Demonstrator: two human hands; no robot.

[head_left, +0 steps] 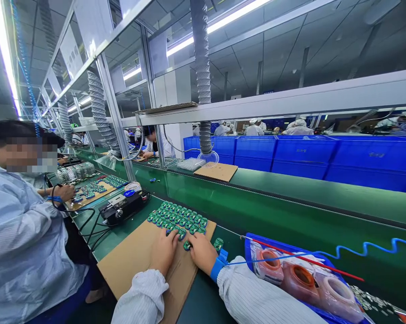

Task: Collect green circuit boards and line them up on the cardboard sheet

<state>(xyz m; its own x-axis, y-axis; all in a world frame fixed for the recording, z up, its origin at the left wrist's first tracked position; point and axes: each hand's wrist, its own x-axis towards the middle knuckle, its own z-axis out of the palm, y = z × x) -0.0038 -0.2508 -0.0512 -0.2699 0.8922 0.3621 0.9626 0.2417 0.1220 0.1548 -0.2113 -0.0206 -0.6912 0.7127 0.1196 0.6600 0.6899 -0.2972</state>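
Rows of small green circuit boards (176, 213) lie on the brown cardboard sheet (135, 256) in front of me. My left hand (164, 251) is closed at the near edge of the rows, its fingertips on a circuit board (180, 232). Close beside it, my right hand (203, 253) pinches another circuit board (187, 245) at its fingertips, just above the cardboard. A blue wrist strap (219, 266) circles my right wrist. One loose circuit board (218, 244) sits on the green bench right of that hand. My fingers partly hide the boards they touch.
A blue tray (250, 256) holding orange-stained bottles (300, 281) stands right, with a red stick and coiled blue cord across it. A black device (123, 207) with cables is left of the cardboard. A co-worker (24, 234) handles boards farther left. Blue bins (300, 153) line the back.
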